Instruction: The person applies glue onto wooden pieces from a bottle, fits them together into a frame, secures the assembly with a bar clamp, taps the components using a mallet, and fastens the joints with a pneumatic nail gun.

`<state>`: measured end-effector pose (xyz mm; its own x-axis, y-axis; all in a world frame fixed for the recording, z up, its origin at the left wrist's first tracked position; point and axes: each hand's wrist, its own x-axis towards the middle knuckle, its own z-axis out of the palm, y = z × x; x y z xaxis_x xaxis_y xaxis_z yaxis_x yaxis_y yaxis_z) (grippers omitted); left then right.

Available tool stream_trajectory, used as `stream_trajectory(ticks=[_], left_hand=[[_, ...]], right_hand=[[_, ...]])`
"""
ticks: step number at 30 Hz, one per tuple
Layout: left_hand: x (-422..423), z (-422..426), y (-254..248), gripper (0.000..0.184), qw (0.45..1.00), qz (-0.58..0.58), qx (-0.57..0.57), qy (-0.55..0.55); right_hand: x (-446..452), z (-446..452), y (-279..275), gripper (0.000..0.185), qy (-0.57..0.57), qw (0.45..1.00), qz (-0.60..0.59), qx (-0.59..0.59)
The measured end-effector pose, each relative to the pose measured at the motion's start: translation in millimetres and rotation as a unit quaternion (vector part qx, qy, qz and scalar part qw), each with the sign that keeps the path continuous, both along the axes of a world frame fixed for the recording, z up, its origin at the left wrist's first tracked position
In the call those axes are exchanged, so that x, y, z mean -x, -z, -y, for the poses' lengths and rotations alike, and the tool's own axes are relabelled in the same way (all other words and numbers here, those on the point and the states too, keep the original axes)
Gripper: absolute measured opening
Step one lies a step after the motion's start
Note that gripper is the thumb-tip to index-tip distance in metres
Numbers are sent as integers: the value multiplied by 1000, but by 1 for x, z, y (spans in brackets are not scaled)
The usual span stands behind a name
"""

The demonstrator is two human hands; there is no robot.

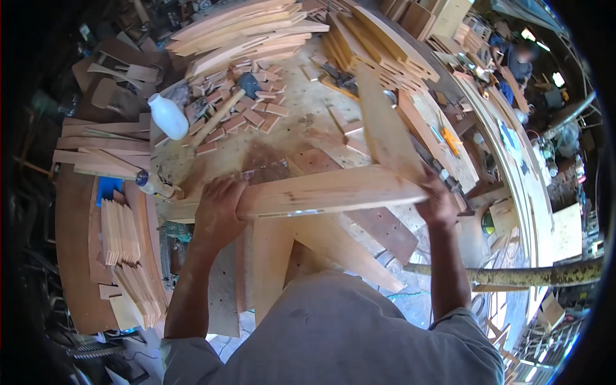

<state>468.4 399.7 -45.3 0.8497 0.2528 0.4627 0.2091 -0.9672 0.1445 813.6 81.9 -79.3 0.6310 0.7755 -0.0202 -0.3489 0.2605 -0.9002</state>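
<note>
A pale wooden board (321, 192) lies crosswise in front of my body, with a slot showing along its near edge. My left hand (220, 206) is closed around its left part. At the right end my right hand (439, 197) grips the corner where this board meets a second pale board (385, 125), which slants away toward the back of the bench. Whether the two are fixed together I cannot tell. Under the crosswise board, more pale wood pieces (273, 256) spread toward me. A reddish, drilled plank (382, 231) lies beneath them.
On the workbench (301, 83) are small wood blocks (253, 117), a mallet (218, 119) and a white bottle (168, 117). A glue bottle (153, 183) stands left. Curved boards (237, 35) are stacked behind; a clamp (449, 179) is at right. Another person (518, 63) works far right.
</note>
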Motion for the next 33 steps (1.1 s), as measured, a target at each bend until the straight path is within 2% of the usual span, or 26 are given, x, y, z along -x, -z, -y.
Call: stream_trajectory(ticks=[2,3,5,10,15,16,17,18,19,20,21,25,27,28,30,31,33], left_hand=[[6,-11,18,48,1000,-4,7,-30],[7,-17,27,50,999,-9,19,-50],[6,-31,42,52,995,-17,45,-88],[2,-72,68,61,986,-64,122,-99],[-14,-108,94,69,988,-43,126,-76],[-18,-114,98,70,986,-52,135,-80],[-23,-119,102,72,984,-62,145,-86],[-26,-123,108,72,981,-70,154,-90],[-28,-129,113,73,975,-92,175,-98],[-28,-135,117,74,969,-113,194,-106],[-28,-140,122,74,970,-108,194,-101],[-29,-152,127,74,971,-105,188,-101],[-21,-158,135,74,975,-88,176,-102],[-19,-163,141,74,980,-65,160,-94],[-19,-171,154,73,989,-17,128,-75],[-19,-175,159,73,989,-16,126,-76],[-21,-183,167,75,982,-39,164,-79]], right_hand=[[-4,-52,7,69,-26,998,-51,-29],[-21,-73,32,69,-32,998,-51,-34],[-53,-115,87,61,20,987,-148,-55],[-51,-178,71,46,-72,982,-163,-56],[-91,-203,135,37,-66,985,-158,-14],[-99,-204,137,34,-2,964,263,23],[-106,-207,135,31,55,767,637,54],[-109,-214,128,31,45,772,631,60],[-113,-222,120,29,-17,840,508,190],[-110,-228,113,28,-79,874,366,311],[-102,-229,106,28,-89,875,359,314],[-68,-251,74,28,-28,782,465,413],[-42,-258,77,38,49,806,522,276],[-31,-266,77,38,48,806,522,273],[-16,-279,78,49,-59,812,556,169],[-13,-283,82,49,-59,812,556,167],[-7,-295,96,52,-85,743,642,168]])
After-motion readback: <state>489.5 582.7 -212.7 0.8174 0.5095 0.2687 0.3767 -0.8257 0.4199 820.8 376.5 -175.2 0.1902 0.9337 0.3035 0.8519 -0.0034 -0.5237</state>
